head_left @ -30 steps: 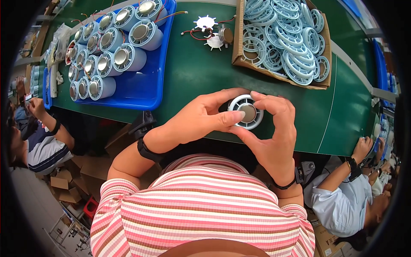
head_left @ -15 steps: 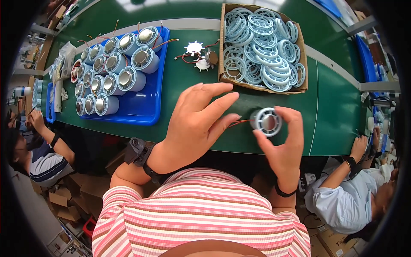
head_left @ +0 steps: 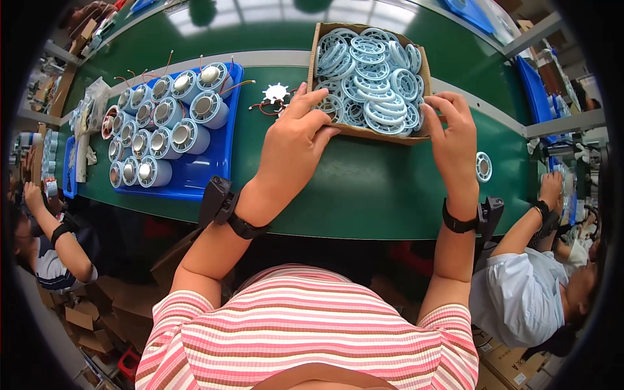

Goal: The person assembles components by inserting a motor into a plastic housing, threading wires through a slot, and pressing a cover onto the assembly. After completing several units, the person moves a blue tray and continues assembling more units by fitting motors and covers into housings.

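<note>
A cardboard box (head_left: 364, 132) full of pale blue slotted plastic rings (head_left: 383, 97) stands on the green table in front of me. My left hand (head_left: 296, 130) grips its near left corner, thumb along the near wall and fingers at the left side. At the right wall is my right hand (head_left: 452, 127), fingers bent against the cardboard near the front corner. On the table to the right of that hand lies a single pale blue ring (head_left: 483, 167) with a round centre. White toothed discs (head_left: 276, 92) with red wires lie left of the box, partly hidden behind my left hand.
A blue tray (head_left: 218, 162) on the left holds several pale blue cylinders (head_left: 188, 136) with round metal tops and thin wires. Co-workers sit at both sides, one (head_left: 62, 253) on the left and one (head_left: 526, 292) on the right. A metal post (head_left: 533, 42) rises at the right.
The ring that was in my right hand now lies on the table at the right, released. Both hands have moved to the box, which sits a little further left. The view has shifted slightly.
</note>
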Available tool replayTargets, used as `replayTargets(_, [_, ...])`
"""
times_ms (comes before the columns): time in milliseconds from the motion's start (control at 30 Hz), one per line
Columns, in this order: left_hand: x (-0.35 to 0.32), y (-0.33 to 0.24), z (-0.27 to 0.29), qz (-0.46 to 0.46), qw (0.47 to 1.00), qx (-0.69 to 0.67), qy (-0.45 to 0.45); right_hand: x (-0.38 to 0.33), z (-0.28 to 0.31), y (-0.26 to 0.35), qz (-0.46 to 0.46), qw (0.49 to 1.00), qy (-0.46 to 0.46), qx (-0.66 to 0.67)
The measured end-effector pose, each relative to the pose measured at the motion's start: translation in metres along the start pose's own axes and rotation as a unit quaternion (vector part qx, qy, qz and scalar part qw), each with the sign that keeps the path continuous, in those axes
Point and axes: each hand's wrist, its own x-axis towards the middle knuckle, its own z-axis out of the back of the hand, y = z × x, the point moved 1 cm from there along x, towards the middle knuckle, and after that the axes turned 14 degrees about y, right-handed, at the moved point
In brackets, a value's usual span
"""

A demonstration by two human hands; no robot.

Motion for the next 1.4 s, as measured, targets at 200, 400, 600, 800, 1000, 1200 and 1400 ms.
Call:
replayTargets(200, [-0.002, -0.005, 0.003, 0.025, 0.999, 0.034, 0.006, 0.018, -0.007, 0.005, -0.011, 0.993, 0.043, -0.112])
replayTargets(400, [-0.020, -0.009, 0.058, 0.027, 0.988, 0.148, -0.039, 0.016, 0.010, -0.002, -0.097, 0.982, -0.011, -0.162])
replayTargets(600, [-0.050, 0.031, 0.112, 0.207, 0.913, 0.348, 0.041, 0.008, 0.010, 0.006, -0.074, 0.985, -0.149, -0.037])
replayTargets(800, [-0.086, 0.043, 0.140, 0.193, 0.893, 0.397, 0.089, -0.056, -0.002, 0.070, 0.066, 0.984, -0.118, -0.119])
replayTargets(1000, [-0.082, 0.046, 0.167, 0.160, 0.927, 0.319, 0.111, -0.082, -0.073, 0.081, 0.203, 0.975, 0.090, -0.004])
replayTargets(1200, [-0.077, 0.015, 0.160, 0.085, 0.972, 0.221, -0.001, -0.084, -0.081, 0.075, 0.111, 0.967, 0.184, 0.134])
replayTargets(1400, [-0.066, -0.011, 0.118, -0.038, 0.982, 0.128, 0.134, -0.082, -0.084, 0.072, 0.150, 0.962, 0.214, 0.080])
